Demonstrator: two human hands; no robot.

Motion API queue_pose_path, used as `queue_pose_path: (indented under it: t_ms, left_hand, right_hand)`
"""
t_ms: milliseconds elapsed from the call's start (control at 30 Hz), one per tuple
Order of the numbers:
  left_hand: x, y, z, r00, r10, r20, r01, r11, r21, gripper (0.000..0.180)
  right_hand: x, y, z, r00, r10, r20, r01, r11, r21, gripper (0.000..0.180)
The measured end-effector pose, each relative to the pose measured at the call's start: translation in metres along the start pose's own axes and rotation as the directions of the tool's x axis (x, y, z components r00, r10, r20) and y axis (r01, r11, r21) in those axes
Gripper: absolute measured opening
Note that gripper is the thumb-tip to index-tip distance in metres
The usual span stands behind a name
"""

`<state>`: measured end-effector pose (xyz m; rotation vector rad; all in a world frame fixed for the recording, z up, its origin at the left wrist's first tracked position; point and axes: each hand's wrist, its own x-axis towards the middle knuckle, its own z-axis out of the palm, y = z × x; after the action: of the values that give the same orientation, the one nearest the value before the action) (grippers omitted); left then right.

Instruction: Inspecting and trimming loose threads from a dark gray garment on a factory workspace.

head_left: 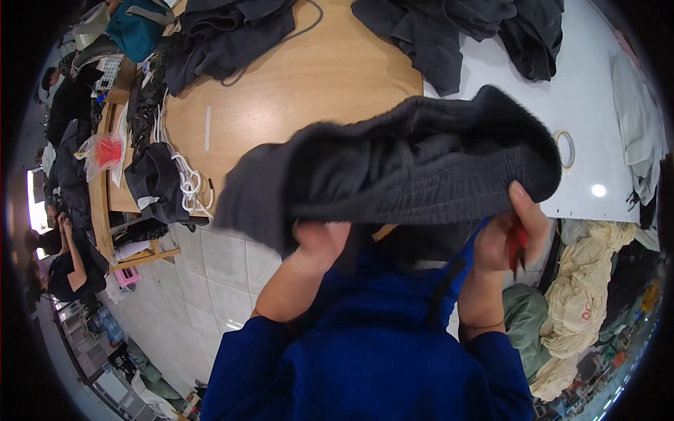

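Observation:
A dark grey garment (449,186) with a gathered elastic waistband is held up in front of me, its waist opening spread wide and somewhat blurred. My left hand (319,242) grips its lower edge at the left, most fingers hidden behind the cloth. On the right, my right hand (516,228) pinches the waistband, thumb on the outer face. Tucked in that same hand is a small red tool, apparently thread snips (518,242), its dark pointed tip hanging downward.
Beyond the garment lies a wooden tabletop (281,91) adjoining a white table (583,119) with a tape roll (564,149). Dark garments (225,35) are heaped at the far edge. White cord (189,179) lies left, cream cloth (583,288) right. People sit far left.

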<state>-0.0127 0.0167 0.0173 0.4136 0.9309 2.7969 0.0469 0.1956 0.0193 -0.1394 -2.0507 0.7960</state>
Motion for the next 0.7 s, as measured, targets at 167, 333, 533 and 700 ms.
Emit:
queue_pose_path:
  t_ms: [167, 333, 533, 700]
  left_hand:
    - [0.009, -0.006, -0.014, 0.969, -0.107, -0.221, 0.133, 0.985, 0.109, 0.041]
    - [-0.033, -0.023, -0.037, 0.638, -0.531, -0.557, 0.579, 0.808, -0.108, 0.052]
    - [-0.026, 0.004, 0.046, 0.698, -0.387, 0.603, 0.499, 0.867, -0.021, 0.047]
    - [-0.018, -0.011, 0.158, 0.313, 0.373, 0.873, 0.707, 0.523, -0.477, 0.052]
  right_hand:
    - [-0.013, 0.002, 0.011, 0.874, 0.245, 0.419, -0.365, 0.901, 0.234, 0.016]
    - [-0.064, 0.029, 0.008, 0.488, 0.726, 0.485, -0.872, 0.380, 0.309, 0.024]
    - [-0.056, 0.054, 0.005, 0.447, 0.822, 0.352, -0.793, 0.182, 0.581, 0.032]
    - [-0.049, 0.068, 0.027, 0.423, 0.833, 0.357, -0.864, 0.253, 0.435, 0.030]
